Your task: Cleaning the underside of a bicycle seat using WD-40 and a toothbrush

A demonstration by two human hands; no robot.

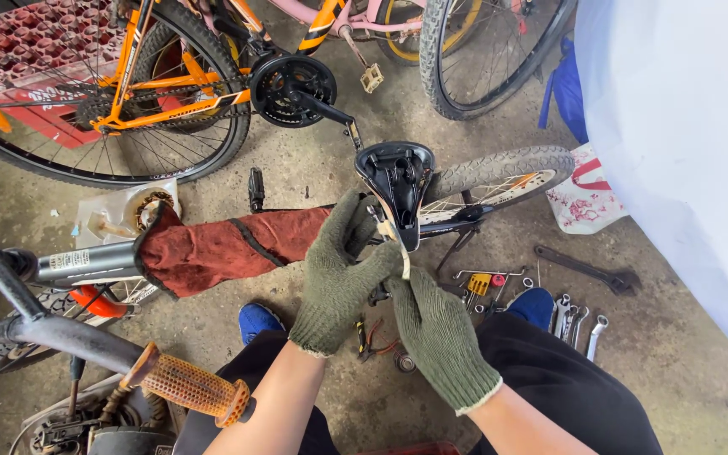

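1. Two gloved hands are at the upside-down bike saddle [398, 181], which sits at the end of the frame tube lying across the middle of the shot, its black underside and rails facing up.
2. Left hand [343, 270], in a green knit glove, is curled around the seat clamp area just under the saddle, gripping it to keep it steady.
3. Right hand [436, 324], same kind of glove, is pinched shut on a thin pale strip [398, 248], maybe a cable tie or small tool, can't say for sure, with its tip poking in at the saddle rails.
4. A red-brown rag [229, 248] is wrapped around the frame tube just left of the left hand.
5. Risk, as I see it: the strip is skinny and the gloves are thick, so the pinch could slip and the strip could drop among the wrenches [579, 320] and pliers [372, 337] on the concrete below.
6. Another one: the saddle hangs out at the tube's end, so a hard push could twist it round in the clamp if the left hand loosens.
7. The small rear wheel [507, 173] sits right behind the saddle, so a slip forward could jam fingers into the tyre or spokes.
8. The orange handlebar grip [187, 388] sticks out close to the left forearm, easy to bump.
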